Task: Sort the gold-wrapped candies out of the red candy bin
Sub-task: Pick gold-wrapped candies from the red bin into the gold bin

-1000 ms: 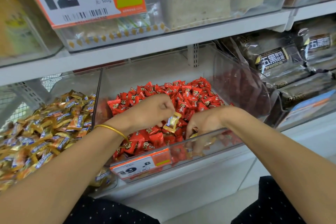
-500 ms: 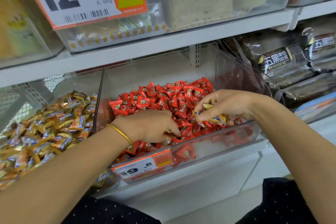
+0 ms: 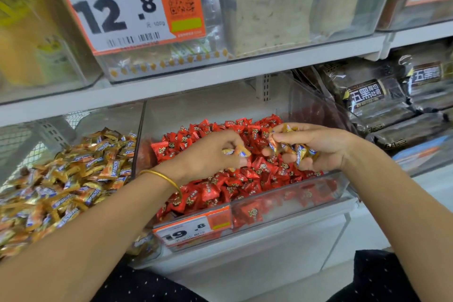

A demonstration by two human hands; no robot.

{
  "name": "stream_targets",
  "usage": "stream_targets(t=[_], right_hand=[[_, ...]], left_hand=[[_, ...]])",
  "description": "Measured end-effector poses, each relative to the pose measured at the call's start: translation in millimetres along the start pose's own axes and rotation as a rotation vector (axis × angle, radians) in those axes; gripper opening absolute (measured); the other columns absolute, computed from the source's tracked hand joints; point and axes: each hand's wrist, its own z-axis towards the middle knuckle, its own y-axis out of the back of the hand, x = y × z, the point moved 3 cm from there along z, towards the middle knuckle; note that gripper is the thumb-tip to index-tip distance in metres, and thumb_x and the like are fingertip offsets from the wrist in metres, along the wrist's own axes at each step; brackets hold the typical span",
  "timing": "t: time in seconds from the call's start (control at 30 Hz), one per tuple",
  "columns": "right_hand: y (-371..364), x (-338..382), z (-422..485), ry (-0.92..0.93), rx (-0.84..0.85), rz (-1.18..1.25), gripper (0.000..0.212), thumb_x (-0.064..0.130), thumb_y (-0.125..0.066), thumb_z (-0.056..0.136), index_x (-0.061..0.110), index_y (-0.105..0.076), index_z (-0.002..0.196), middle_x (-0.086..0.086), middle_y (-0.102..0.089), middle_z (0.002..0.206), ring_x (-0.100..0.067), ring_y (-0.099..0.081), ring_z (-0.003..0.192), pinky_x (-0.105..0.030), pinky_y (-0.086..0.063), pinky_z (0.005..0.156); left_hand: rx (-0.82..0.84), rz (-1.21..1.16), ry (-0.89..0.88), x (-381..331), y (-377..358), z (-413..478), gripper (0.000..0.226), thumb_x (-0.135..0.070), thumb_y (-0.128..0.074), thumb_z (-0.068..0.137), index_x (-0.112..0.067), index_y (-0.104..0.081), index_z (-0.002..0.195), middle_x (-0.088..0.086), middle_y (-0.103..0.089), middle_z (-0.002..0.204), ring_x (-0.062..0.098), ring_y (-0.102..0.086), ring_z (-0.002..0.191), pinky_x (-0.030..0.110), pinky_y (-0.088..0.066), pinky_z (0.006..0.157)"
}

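Head view looks down on a shop shelf with both hands over the red candy bin point(image 3: 282, 206), a clear plastic tub heaped with red-wrapped candies point(image 3: 220, 191); the left hand point(image 3: 208, 152) hovers above the middle of the heap, fingers curled, pinching a single gold-wrapped candy point(image 3: 239, 152) at its fingertips; a thin gold bangle point(image 3: 164, 178) sits on that wrist. The right hand point(image 3: 316, 147) is just beside it, over the right part of the bin, palm turned inward and fingers curled round a clutch of gold-wrapped candies point(image 3: 297, 151), with thumb and forefinger nipping one more at the top; the two hands are near each other but not touching. Left of the red bin, behind a dark divider, lies a neighbouring bin piled with gold and blue wrapped sweets point(image 3: 61, 186); whether any gold ones are mixed deeper into the red heap I cannot tell. A small orange and white price label point(image 3: 193, 228) reading 9.8 is fixed to the red bin's front wall; above, on the white shelf point(image 3: 171, 83), a large price tag point(image 3: 117, 7) reads 12.8 on another clear tub. Dark packets with Chinese lettering point(image 3: 367, 100) are stacked to the right; a black garment with pale dots point(image 3: 137, 287) shows along the bottom edge.
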Motion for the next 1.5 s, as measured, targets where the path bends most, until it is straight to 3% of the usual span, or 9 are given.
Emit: stream_targets(t=[0.2, 0.43, 0.6, 0.7, 0.83, 0.97, 1.1, 1.27, 1.5], right_hand=[[-41.2, 5.8, -0.2, 0.134, -0.001, -0.008, 0.014, 0.018, -0.068, 0.071, 0.016, -0.061, 0.083, -0.006, -0.063, 0.071, -0.011, -0.049, 0.042, -0.014, -0.028, 0.030], [-155.8, 20.1, 14.5, 0.203, 0.051, -0.101, 0.015, 0.026, -0.074, 0.070, 0.025, -0.064, 0.081, -0.005, -0.070, 0.074, -0.012, -0.055, 0.050, -0.016, -0.036, 0.043], [-242.0, 36.1, 50.9, 0.245, 0.002, -0.292, 0.012, 0.021, -0.068, 0.085, 0.019, -0.060, 0.094, -0.004, -0.067, 0.075, -0.007, -0.055, 0.047, -0.017, -0.039, 0.037], [-276.1, 43.2, 66.2, 0.186, 0.006, -0.323, 0.058, 0.040, -0.067, 0.084, 0.014, -0.046, 0.132, -0.005, -0.054, 0.125, -0.017, -0.058, 0.102, -0.034, -0.058, 0.070], [-273.2, 44.6, 64.4, 0.144, 0.041, -0.211, 0.054, 0.018, -0.054, 0.095, 0.007, -0.030, 0.143, -0.009, -0.048, 0.126, -0.024, -0.050, 0.113, -0.043, -0.050, 0.094], [-225.3, 44.6, 46.4, 0.244, 0.028, -0.170, 0.045, -0.008, -0.048, 0.092, 0.003, -0.043, 0.135, -0.016, -0.047, 0.135, -0.026, -0.050, 0.123, -0.030, -0.054, 0.084], [-146.0, 44.5, 24.9, 0.360, -0.265, -0.210, 0.032, -0.015, -0.045, 0.089, 0.002, -0.056, 0.114, -0.021, -0.056, 0.118, -0.033, -0.060, 0.108, -0.035, -0.052, 0.083], [-118.9, 38.9, 42.6, 0.523, -0.341, -0.921, 0.039, -0.006, -0.057, 0.084, 0.012, -0.061, 0.119, -0.009, -0.060, 0.123, -0.020, -0.055, 0.112, -0.013, -0.040, 0.088], [-167.1, 0.1, 105.0, 0.373, -0.099, -1.549, 0.067, 0.054, -0.059, 0.080, 0.035, -0.035, 0.140, 0.004, -0.026, 0.151, -0.034, -0.022, 0.136, -0.049, -0.031, 0.105]], left_hand=[[-0.237, -0.156, -0.001, -12.2, 23.5, -32.9, 0.018, -0.016, -0.061, 0.089, 0.002, -0.059, 0.092, -0.012, -0.059, 0.078, -0.008, -0.055, 0.074, 0.003, -0.039, 0.066], [-0.454, -0.221, 0.122, 16.2, 74.1, -111.5, 0.005, -0.016, -0.052, 0.094, -0.013, -0.050, 0.097, -0.002, -0.055, 0.066, 0.006, -0.050, 0.042, 0.019, -0.033, 0.034], [-0.594, -0.071, 0.279, 63.3, 116.0, -161.8, 0.034, -0.015, -0.049, 0.095, -0.023, -0.045, 0.128, 0.003, -0.059, 0.110, 0.000, -0.058, 0.080, 0.012, -0.044, 0.060], [-0.535, -0.160, 0.324, 80.1, 125.2, -177.2, 0.068, -0.009, -0.049, 0.094, -0.030, -0.014, 0.148, 0.002, -0.031, 0.149, 0.004, -0.045, 0.105, 0.011, -0.041, 0.075], [-0.605, -0.130, 0.342, 88.9, 127.0, -190.9, 0.074, 0.000, -0.042, 0.092, -0.039, -0.010, 0.147, -0.002, -0.020, 0.155, -0.009, -0.039, 0.067, 0.003, -0.036, 0.045], [-0.667, 0.025, 0.145, 73.5, 106.4, -179.9, 0.058, 0.000, -0.042, 0.093, -0.028, -0.032, 0.142, -0.005, -0.028, 0.149, 0.010, -0.037, 0.130, 0.011, -0.026, 0.099], [-0.595, 0.225, -0.037, 44.2, 78.1, -136.6, 0.048, -0.001, -0.043, 0.093, -0.020, -0.043, 0.137, -0.003, -0.031, 0.148, 0.007, -0.020, 0.138, -0.007, -0.001, 0.097], [-0.617, 0.227, -0.074, 20.3, 61.1, -86.0, 0.050, 0.008, -0.042, 0.089, -0.013, -0.048, 0.134, 0.005, -0.036, 0.144, 0.014, -0.027, 0.136, -0.008, 0.000, 0.095], [-0.634, 0.243, 0.043, 19.0, 63.9, -61.6, 0.056, 0.011, -0.038, 0.086, -0.015, -0.047, 0.134, 0.013, -0.041, 0.135, 0.021, -0.039, 0.127, 0.015, -0.023, 0.101]])
